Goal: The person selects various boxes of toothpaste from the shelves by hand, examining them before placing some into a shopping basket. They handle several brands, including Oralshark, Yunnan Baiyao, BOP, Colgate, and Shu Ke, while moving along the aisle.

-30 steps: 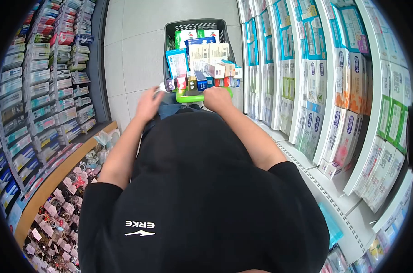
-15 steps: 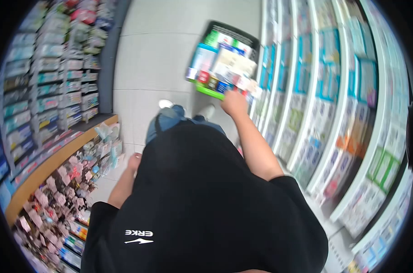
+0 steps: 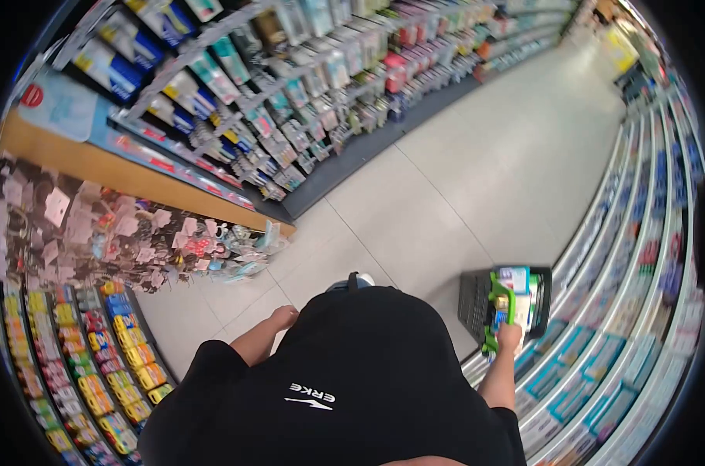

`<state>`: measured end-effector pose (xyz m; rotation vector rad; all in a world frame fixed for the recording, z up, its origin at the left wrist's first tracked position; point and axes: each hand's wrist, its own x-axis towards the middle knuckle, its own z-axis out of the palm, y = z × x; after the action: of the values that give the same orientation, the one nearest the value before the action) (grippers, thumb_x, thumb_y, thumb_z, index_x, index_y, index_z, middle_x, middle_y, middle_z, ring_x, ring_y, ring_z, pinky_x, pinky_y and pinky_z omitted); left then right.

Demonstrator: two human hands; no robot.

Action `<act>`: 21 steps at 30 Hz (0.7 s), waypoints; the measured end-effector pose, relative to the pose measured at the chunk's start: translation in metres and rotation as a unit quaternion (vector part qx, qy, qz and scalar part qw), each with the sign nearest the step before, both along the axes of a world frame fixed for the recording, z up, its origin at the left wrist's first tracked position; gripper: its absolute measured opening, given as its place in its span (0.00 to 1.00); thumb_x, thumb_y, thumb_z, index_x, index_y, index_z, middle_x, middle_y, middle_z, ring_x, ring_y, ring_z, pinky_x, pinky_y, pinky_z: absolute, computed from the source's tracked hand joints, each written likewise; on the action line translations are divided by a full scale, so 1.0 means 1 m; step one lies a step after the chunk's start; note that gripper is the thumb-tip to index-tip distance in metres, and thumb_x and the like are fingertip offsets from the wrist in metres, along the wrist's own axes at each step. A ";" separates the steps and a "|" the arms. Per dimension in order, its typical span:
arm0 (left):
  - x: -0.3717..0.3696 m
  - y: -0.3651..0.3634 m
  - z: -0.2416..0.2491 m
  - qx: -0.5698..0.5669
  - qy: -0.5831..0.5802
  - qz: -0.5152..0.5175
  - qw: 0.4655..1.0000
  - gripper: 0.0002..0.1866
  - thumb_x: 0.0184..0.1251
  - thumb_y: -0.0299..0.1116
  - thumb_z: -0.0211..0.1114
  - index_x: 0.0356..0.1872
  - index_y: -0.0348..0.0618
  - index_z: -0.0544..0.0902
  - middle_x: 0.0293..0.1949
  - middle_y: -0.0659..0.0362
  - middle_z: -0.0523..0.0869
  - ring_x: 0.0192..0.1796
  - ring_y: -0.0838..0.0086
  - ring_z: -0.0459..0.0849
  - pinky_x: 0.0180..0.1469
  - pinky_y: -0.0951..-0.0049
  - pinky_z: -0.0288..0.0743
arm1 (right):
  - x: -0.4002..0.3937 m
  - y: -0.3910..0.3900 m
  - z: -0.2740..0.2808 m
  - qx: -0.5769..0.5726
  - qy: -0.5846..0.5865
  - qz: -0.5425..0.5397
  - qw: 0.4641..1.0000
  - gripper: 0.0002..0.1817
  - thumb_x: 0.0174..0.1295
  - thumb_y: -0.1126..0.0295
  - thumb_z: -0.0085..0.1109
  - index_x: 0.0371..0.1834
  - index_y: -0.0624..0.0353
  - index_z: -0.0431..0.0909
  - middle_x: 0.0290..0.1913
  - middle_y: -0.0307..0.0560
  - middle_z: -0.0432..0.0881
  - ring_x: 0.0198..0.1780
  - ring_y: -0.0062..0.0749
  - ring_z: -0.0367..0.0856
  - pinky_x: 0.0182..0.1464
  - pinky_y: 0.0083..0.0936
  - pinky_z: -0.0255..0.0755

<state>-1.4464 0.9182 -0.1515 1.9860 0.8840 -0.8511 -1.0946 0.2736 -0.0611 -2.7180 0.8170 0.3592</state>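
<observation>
My right hand (image 3: pixel 510 336) is closed round the green handle (image 3: pixel 511 309) of a dark shopping basket (image 3: pixel 474 301). The basket hangs at my right side, close to the lower shelves. Boxed and packaged goods (image 3: pixel 527 297) fill it, white, blue and green ones among them; their labels are too small to read. My left hand (image 3: pixel 284 317) hangs beside my body, below a display of pink-carded hair accessories (image 3: pixel 135 233), touching nothing that I can see. Its fingers are partly turned away and too small to make out.
Curved shelves (image 3: pixel 601 311) of packaged goods line the right side. Hanging packets cover a rack (image 3: pixel 321 78) at the upper left, beside a wooden ledge (image 3: pixel 81 159). Colourful small packs stand on a shelf (image 3: pixel 96 365) at the lower left. The tiled aisle floor (image 3: pixel 446 194) runs toward the upper right.
My view has swung to the left, so more of the rack and the lower-left shelf shows. The basket, still in my right hand, now appears lower and further right, with its handle up.
</observation>
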 end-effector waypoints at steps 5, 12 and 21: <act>0.042 0.014 0.022 -0.046 -0.066 0.144 0.986 0.19 0.67 0.45 0.61 0.44 0.39 0.86 0.32 0.55 0.92 0.36 0.69 0.92 0.45 0.67 0.84 | 0.032 -0.001 0.013 -0.026 -0.024 0.006 0.999 0.20 0.52 0.61 0.64 0.36 0.72 0.86 0.36 0.63 0.88 0.43 0.54 0.89 0.47 0.46 0.78; 0.027 0.013 0.014 -0.065 -0.010 0.222 0.973 0.20 0.69 0.46 0.59 0.45 0.39 0.86 0.33 0.56 0.92 0.35 0.70 0.91 0.45 0.68 0.84 | 0.077 -0.035 -0.032 0.057 -0.008 -0.148 0.987 0.25 0.53 0.63 0.65 0.48 0.74 0.84 0.48 0.61 0.88 0.50 0.47 0.89 0.49 0.41 0.80; 0.037 0.000 0.016 -0.056 0.054 0.162 0.984 0.19 0.68 0.47 0.57 0.36 0.42 0.89 0.30 0.59 0.92 0.38 0.67 0.91 0.48 0.65 0.83 | 0.099 -0.013 -0.004 -0.215 0.178 0.369 0.887 0.33 0.46 0.56 0.76 0.56 0.62 0.84 0.50 0.58 0.89 0.52 0.47 0.89 0.50 0.46 0.82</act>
<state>-1.4094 0.9181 -0.1360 1.6519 1.1580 -0.8061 -0.9954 0.2606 -0.0652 -3.3560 -0.1591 0.9517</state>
